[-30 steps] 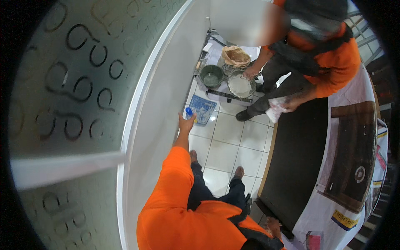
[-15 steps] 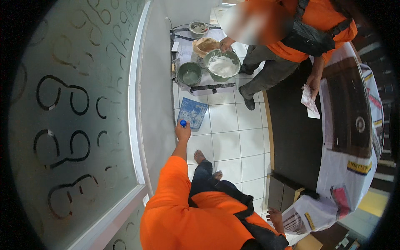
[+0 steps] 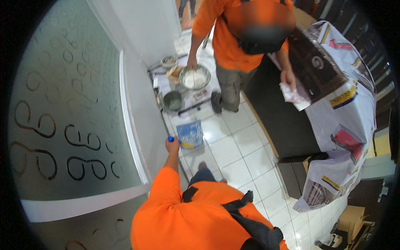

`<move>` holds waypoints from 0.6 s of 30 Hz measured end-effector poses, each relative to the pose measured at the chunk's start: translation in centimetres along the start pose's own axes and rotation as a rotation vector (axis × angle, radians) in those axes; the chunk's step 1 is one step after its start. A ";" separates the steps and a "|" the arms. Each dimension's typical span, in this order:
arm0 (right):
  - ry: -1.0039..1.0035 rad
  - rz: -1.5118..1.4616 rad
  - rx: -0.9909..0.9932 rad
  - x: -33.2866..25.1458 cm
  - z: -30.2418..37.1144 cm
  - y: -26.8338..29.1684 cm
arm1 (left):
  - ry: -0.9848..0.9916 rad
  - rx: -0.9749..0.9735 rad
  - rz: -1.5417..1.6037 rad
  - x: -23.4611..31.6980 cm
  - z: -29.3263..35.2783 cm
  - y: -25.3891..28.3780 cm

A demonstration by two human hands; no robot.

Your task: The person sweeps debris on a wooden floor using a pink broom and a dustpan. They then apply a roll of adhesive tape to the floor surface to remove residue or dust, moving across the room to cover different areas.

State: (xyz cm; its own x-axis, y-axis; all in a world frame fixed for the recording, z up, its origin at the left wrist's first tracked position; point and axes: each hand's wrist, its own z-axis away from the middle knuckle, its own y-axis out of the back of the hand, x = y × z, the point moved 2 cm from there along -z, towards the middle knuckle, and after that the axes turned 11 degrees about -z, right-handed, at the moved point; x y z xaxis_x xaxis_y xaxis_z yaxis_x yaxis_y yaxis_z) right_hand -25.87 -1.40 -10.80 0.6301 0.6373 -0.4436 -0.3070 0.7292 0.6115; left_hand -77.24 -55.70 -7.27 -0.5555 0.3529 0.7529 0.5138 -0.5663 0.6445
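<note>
My left hand [image 3: 172, 145] is closed around a tool [image 3: 171, 139] with a blue end and a yellow part; its kind I cannot make out. Just beyond it, near the wall, a flat blue tray [image 3: 190, 131] smeared with white appears to rest on the tiles. The tool's yellow part overlaps the tray's near edge in view; whether they touch I cannot tell. My right hand is out of view.
A co-worker [image 3: 239, 50] stands ahead, one hand at a bucket [image 3: 195, 78] of white paste, the other holding a white, pinkish-stained flat piece [image 3: 295, 96]. A dark green bucket [image 3: 172, 101] stands by the wall. Plastic sheeting [image 3: 329, 137] covers the counter's right.
My view has shifted and turned. My right hand has gone out of sight. The tool in my left hand now shows its yellow part. The co-worker appears more upright.
</note>
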 end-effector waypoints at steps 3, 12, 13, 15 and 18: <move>-0.030 -0.077 -0.090 -4.3 -2.6 -2.1 | -0.095 0.003 -0.144 0.9 0.2 1.0; 0.255 -0.278 -0.264 -24.2 -9.9 -1.5 | 0.045 -0.168 -0.038 2.3 2.0 1.0; 0.332 -0.279 -0.313 -27.4 -10.7 -1.7 | 0.014 -0.105 -0.049 0.0 -1.0 1.5; 0.379 -0.276 -0.317 -29.5 -11.5 -0.8 | -0.037 -0.107 -0.089 2.0 -1.8 -0.1; 0.354 -0.266 -0.276 -28.2 -11.7 1.3 | 0.027 -0.336 -0.064 10.1 7.3 1.9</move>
State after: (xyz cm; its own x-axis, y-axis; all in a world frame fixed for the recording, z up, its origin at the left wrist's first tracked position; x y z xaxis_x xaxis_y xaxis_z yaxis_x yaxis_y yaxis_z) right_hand -52.33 -15.53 -5.19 0.4467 0.4314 -0.7838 -0.3758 0.8855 0.2732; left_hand -77.17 -47.77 2.55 -0.5993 0.3782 0.7055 0.2359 -0.7588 0.6071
